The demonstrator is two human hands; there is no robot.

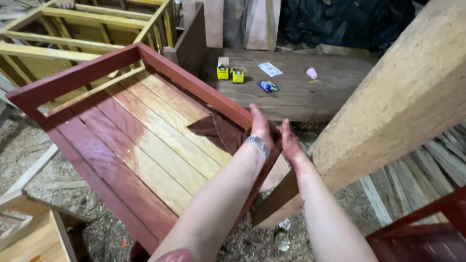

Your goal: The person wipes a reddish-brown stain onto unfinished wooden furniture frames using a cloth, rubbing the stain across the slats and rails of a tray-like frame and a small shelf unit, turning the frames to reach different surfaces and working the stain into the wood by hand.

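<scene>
A shallow wooden tray-like frame (131, 140) is being held tilted toward the camera, its far corner being gripped by both hands. The left hand (260, 127) is being laid flat along the inside of the red-stained rail, fingers extended rather than curled, with a dark red rag (219, 132) lying just beside it — touching the rail and draped over the slats. A metal bracelet (257, 143) is being worn at that wrist. The right hand (290, 140) is being pressed against the outer side of the same corner, its palm stained reddish; whether its fingers are being wrapped under the rail cannot be told.

Inside the frame, only the rag is being held (the slatted bottom is partly stained red at the near and left sides, partly left pale yellow toward the middle and right).

Behind it, on a worn wooden bench (301, 92), two small yellow boxes (230, 70) are standing side by side, with a white paper slip (270, 69), a blue wrapper (268, 86) and a pink cup (312, 73) lying near them. A thick pale beam (407, 97) is leaning at the right — close to the right forearm. Unstained yellow frames (73, 34) are stacked at the upper left.
</scene>
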